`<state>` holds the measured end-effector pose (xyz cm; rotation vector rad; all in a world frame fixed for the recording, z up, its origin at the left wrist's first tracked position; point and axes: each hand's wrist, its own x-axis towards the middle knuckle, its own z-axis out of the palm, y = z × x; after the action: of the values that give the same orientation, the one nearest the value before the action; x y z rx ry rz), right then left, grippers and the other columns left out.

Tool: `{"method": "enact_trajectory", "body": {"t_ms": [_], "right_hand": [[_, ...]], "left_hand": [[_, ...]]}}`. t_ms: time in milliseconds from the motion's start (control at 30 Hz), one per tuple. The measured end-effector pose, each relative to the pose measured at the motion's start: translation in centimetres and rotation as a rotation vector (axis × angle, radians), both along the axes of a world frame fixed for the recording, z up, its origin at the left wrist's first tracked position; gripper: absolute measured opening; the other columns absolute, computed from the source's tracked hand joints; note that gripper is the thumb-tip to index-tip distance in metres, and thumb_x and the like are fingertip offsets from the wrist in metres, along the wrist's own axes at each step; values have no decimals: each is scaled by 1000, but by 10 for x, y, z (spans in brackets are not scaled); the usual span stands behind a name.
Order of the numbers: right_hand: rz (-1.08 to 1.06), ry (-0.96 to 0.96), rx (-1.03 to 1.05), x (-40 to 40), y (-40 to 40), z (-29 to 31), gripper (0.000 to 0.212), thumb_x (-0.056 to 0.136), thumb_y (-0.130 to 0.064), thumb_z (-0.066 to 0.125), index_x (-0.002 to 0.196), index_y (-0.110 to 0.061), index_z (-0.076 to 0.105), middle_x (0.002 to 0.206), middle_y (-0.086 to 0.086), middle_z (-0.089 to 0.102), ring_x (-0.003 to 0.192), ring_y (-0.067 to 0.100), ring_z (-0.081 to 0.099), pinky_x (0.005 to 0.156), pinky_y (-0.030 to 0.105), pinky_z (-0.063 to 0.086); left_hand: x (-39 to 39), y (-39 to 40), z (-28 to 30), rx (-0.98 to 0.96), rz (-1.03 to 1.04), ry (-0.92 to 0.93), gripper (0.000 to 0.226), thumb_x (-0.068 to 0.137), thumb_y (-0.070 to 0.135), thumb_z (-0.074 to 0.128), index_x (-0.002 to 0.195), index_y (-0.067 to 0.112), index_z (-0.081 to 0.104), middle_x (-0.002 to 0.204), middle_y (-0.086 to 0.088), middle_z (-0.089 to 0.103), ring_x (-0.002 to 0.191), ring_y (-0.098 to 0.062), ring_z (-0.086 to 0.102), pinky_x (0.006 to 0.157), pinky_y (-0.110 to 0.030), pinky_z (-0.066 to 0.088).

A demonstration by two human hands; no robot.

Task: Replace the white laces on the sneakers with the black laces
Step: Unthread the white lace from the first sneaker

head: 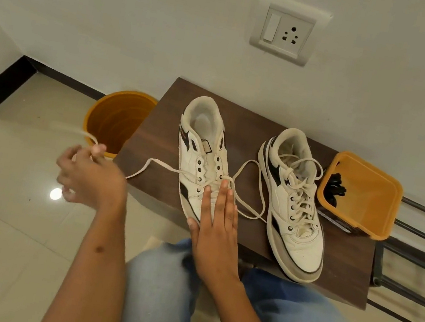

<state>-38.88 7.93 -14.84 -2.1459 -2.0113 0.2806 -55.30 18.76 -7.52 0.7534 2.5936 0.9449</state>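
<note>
Dark wood-grain table (pixel 244 121) pushed against a plain wall, both sneakers sitting on it, the nearer toes close to the front edge. Open tiled floor off to my left, where the round orange bucket (pixel 116 121) stands. My right hand (pixel 218 227) lies flat, fingers straight, pressing the toe of the left sneaker (pixel 201 156) (half unlaced already). My left hand (pixel 89 178) is out over the floor, fingers curled around the white lace (pixel 159 164). The right sneaker (pixel 294 203) is fully laced. Black laces (pixel 337 187) sit in the square orange tub (pixel 368 205).
</note>
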Motion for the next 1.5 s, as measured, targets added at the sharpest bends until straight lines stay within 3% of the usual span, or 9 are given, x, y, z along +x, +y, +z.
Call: {"method": "enact_trajectory", "body": {"t_ms": [100,267,400,500,800,1033,1200,1333,1500], "right_hand": [[-22,-2,5,-3,0,3,73,98,-41,44,156,-14,9,162,14,-6,150,28,-5,120,43,16],[6,137,-17,-1,1,7,74,99,-36,47,156,-17,4,162,7,-14,149,21,-15,121,43,11],[-36,248,-26,-3,3,13,71,98,-31,44,156,-17,7,163,2,-11,149,15,-14,122,42,12],[-47,146,29,-5,2,7,65,99,-39,32,155,-16,11,163,9,-6,150,22,-9,120,45,17],[-39,76,91,-7,0,0,67,100,-39,39,155,-13,11,163,13,3,150,26,0,118,46,25],[-24,-4,79,-5,1,-5,64,99,-42,35,155,-14,18,162,17,4,150,30,5,118,45,24],[-26,-20,75,-6,2,-5,64,98,-43,28,154,-16,19,162,17,6,149,31,9,119,43,20],[-33,-23,63,-6,2,-4,63,98,-43,27,154,-15,20,162,18,5,149,31,8,119,43,20],[-38,-40,74,-7,2,-3,64,99,-43,29,155,-15,17,162,17,7,150,29,7,120,43,19]], "left_hand": [[-3,-6,-16,-284,-159,-113,51,94,17,60,141,16,40,160,-8,12,145,-36,15,114,-61,10],[31,0,-2,-265,-445,0,81,93,24,64,155,16,12,163,-10,7,148,-37,10,115,-62,8],[41,-4,-2,-94,-752,85,35,87,32,71,121,33,61,154,-6,36,144,-32,25,114,-62,18],[51,-4,0,0,-1017,161,11,82,44,74,93,43,71,147,3,45,143,-27,25,115,-61,14],[84,-7,8,-298,-1124,440,21,87,53,64,103,43,73,160,-3,21,150,-31,-2,112,-65,-10],[69,-12,7,-101,-800,93,3,81,34,76,79,34,74,140,16,48,141,-16,30,115,-61,-4],[54,-16,10,-28,-342,-653,13,78,26,78,69,33,71,136,9,55,127,-21,48,108,-48,34],[52,-16,8,-32,-619,-11,6,81,42,75,79,45,70,145,9,45,138,-25,31,113,-56,23],[77,-11,6,-48,-1021,339,17,86,49,67,97,39,76,158,7,28,149,-27,8,117,-59,-8]]}}
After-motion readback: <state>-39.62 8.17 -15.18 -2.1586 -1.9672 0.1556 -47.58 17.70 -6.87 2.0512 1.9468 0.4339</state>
